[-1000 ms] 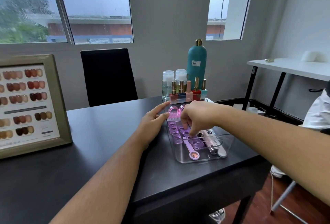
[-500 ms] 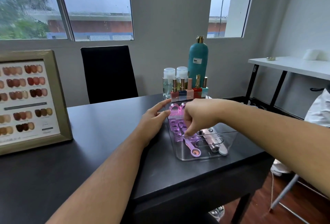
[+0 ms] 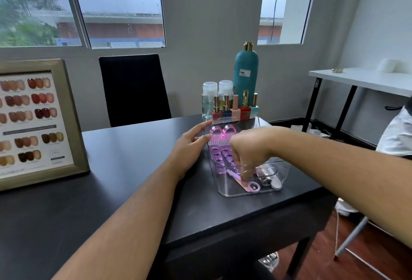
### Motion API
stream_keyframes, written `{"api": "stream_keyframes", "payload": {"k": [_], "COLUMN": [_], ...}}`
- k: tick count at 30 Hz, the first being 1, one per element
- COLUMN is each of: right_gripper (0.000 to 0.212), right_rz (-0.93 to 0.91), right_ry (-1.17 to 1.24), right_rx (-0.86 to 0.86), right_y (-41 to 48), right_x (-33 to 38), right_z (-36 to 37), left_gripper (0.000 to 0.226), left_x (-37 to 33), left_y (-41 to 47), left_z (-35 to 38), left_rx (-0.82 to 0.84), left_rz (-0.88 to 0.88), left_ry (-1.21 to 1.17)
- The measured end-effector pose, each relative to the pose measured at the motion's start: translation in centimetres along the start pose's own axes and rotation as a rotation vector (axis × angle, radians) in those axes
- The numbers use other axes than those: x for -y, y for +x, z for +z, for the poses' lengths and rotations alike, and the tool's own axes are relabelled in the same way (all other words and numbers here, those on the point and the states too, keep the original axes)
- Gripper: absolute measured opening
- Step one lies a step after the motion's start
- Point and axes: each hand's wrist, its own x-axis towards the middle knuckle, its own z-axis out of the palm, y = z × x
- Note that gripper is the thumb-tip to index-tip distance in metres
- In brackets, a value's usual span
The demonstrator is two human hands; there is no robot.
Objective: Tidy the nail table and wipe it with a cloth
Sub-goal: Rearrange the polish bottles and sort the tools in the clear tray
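At the black nail table (image 3: 133, 190), our right hand (image 3: 249, 150) had sunk deeper into the clear plastic organiser tray (image 3: 227, 191) than it was 1 second earlier, its fingers curled down among the tools at the near end; whether they gripped anything or had just let go we could not tell, since the knuckles hid the tips. Our left hand (image 3: 189, 148) had stayed put, flat and open against the tray's left wall, steadying it. Inside lay purple toe separators (image 3: 219, 157), a pink nail brush (image 3: 219, 137), a lilac tool (image 3: 253, 187) and a grey nail file (image 3: 275, 182). 5 polish bottles (image 3: 234, 110) stood in a row behind, before a teal pump bottle (image 3: 246, 67). We judged the tidying nearly finished; no cloth was in view, so the wiping had yet to begin.
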Motion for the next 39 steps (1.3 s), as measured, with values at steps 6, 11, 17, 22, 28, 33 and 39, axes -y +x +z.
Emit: {"api": "stream_keyframes", "payload": {"k": [6, 11, 17, 22, 28, 33, 39], "right_gripper": [0.041, 0.04, 0.021, 0.003, 0.031, 0.037, 0.02], "right_rz": [0.056, 0.039, -0.026, -0.171, -0.036, -0.026, -0.133], "right_ry": [-0.024, -0.047, 0.096, 0.218, -0.006, -0.014, 0.152], "right_rx": [0.016, 0.001, 0.056, 0.145, -0.05, -0.025, -0.039], "right_y": [0.4, 0.4, -0.2, -0.5, 0.1, -0.1, 0.5], "right_x": [0.5, 0.5, -0.3, -0.5, -0.1, 0.8, 1.1], "right_z": [0.0, 0.0, -0.6, -1.0, 0.0, 0.0, 0.0], "left_gripper": [0.038, 0.039, 0.039, 0.04, 0.039, 0.038, 0.039], "left_x": [-0.2, -0.3, -0.3, -0.2, -0.2, -0.2, 0.0], "left_y": [-0.1, -0.1, -0.1, -0.1, 0.0, 0.0, 0.0], "left_z": [0.0, 0.0, 0.0, 0.0, 0.0, 0.0, -0.1], "left_rx": [0.0, -0.008, -0.004, -0.008, -0.006, -0.003, 0.002], "left_rz": [-0.007, -0.013, -0.013, -0.001, -0.005, -0.013, -0.004], "left_ry": [0.01, 0.021, 0.02, 0.021, 0.02, 0.027, 0.024]}}
